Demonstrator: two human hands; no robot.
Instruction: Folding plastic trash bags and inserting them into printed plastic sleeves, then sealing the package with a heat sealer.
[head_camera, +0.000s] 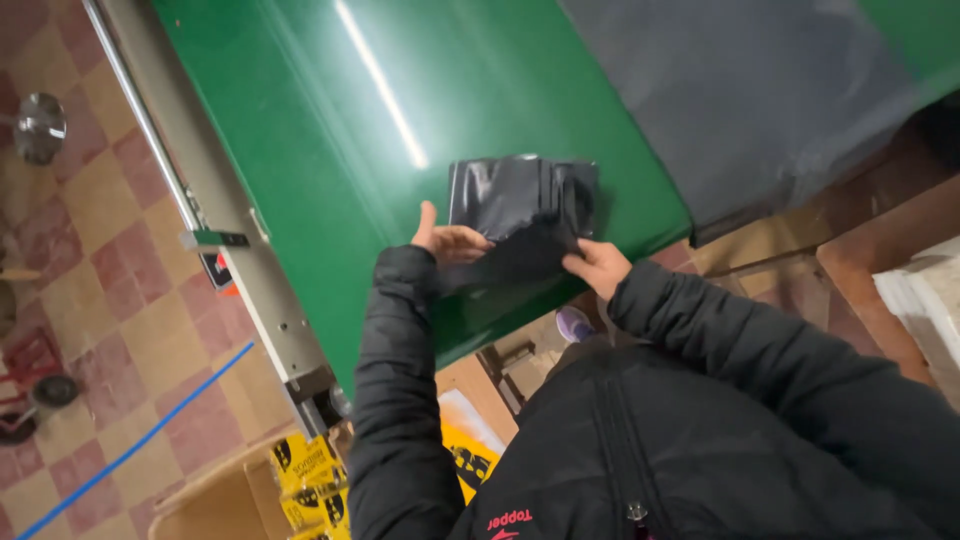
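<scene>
Showing here are 2 bare hands, the left hand (447, 240) and the right hand (598, 268), both coming out of black puffy jacket sleeves. 1 glossy black plastic bag (520, 205) is lying on 1 long green belt-topped counter (330, 150). 1 large dark grey plastic sheet (760, 90) is spreading over the counter's far part. 1 brown cardboard box (215, 500) is sitting on the tiled floor, and 1 blue tape line (140, 445) is running across those tiles. 1 round silver metal disc (38, 127) is showing at the left edge.
</scene>
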